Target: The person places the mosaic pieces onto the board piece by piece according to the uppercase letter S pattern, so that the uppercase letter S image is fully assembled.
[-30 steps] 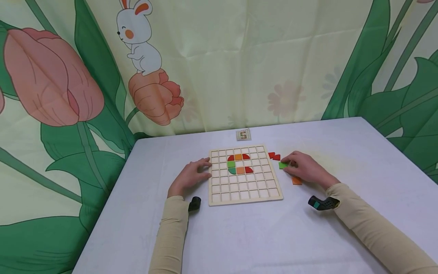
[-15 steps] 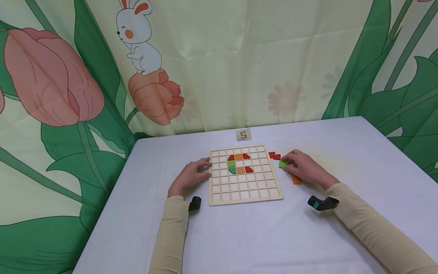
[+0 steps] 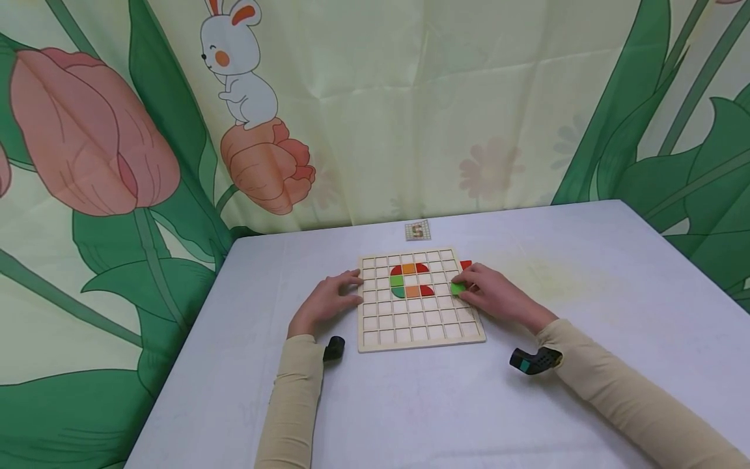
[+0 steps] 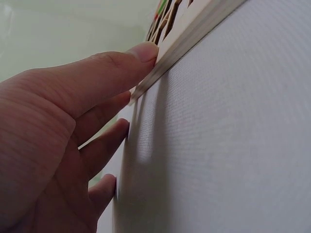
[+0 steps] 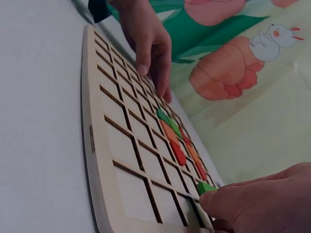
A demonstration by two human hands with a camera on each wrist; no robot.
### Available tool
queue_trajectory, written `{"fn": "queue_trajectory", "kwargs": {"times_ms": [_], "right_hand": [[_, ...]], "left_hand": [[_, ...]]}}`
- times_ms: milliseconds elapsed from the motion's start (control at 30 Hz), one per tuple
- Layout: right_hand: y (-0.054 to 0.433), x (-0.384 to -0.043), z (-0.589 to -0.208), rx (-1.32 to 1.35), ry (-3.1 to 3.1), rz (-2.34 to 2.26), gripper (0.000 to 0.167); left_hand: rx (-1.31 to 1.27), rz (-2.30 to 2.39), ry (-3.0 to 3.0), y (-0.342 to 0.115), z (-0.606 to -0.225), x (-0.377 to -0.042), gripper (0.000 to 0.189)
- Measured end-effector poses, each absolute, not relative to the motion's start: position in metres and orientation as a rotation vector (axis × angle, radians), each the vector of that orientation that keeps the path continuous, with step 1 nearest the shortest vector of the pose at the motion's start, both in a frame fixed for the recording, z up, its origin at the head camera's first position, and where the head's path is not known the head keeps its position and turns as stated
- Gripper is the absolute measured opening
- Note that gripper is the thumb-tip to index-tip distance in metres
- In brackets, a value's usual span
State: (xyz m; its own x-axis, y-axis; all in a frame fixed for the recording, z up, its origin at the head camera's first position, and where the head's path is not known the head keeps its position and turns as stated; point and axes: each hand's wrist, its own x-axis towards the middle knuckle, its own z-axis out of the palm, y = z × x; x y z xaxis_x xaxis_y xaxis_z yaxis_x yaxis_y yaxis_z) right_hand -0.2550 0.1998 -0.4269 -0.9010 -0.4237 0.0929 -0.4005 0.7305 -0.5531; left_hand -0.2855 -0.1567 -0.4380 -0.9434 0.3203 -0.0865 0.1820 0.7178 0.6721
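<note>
A wooden grid board point(image 3: 410, 347) lies flat on the table, bearing a C-like pattern of orange squares, a light green square point(image 3: 396, 281), a dark green rounded piece point(image 3: 398, 293) and several red rounded pieces point(image 3: 421, 268). My left hand point(image 3: 325, 298) touches the board's left edge with thumb and fingertips, fingers spread, as the left wrist view also shows. Above the right side of the board, my right hand point(image 3: 498, 291) pinches a green tile point(image 3: 458, 288) between thumb and fingers. In the right wrist view that tile point(image 5: 205, 188) sticks out from the fingertips.
A small pattern card point(image 3: 418, 230) lies behind the board. One red piece point(image 3: 466, 264) shows by the board's right edge; the right hand hides what lies beneath it. A printed curtain point(image 3: 375, 130) hangs behind the white table point(image 3: 410, 410).
My right hand picked the green tile up from the table and carried it left over the board's right edge. The hand now covers the orange piece's place. My left hand stays put.
</note>
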Motion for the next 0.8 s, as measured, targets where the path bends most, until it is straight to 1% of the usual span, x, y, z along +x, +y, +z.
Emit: {"fn": "queue_trajectory", "kwargs": {"times_ms": [200,333,667,800], "right_hand": [[0.179,-0.251,-0.425,-0.837,2.848,-0.871,0.033],[0.168,-0.249,-0.422,-0.900,2.840,-0.852,0.032],[0.161,-0.249,-0.423,-0.996,2.851,-0.816,0.027],[0.161,-0.249,-0.423,-0.987,2.868,-0.802,0.028]], "left_hand": [[0.392,1.020,2.726,-0.156,-0.438,-0.285,0.042],[0.403,1.015,2.739,-0.156,-0.437,-0.285,0.042],[0.383,1.004,2.735,-0.156,-0.435,-0.284,0.042],[0.397,1.003,2.734,-0.156,-0.436,-0.285,0.043]]}}
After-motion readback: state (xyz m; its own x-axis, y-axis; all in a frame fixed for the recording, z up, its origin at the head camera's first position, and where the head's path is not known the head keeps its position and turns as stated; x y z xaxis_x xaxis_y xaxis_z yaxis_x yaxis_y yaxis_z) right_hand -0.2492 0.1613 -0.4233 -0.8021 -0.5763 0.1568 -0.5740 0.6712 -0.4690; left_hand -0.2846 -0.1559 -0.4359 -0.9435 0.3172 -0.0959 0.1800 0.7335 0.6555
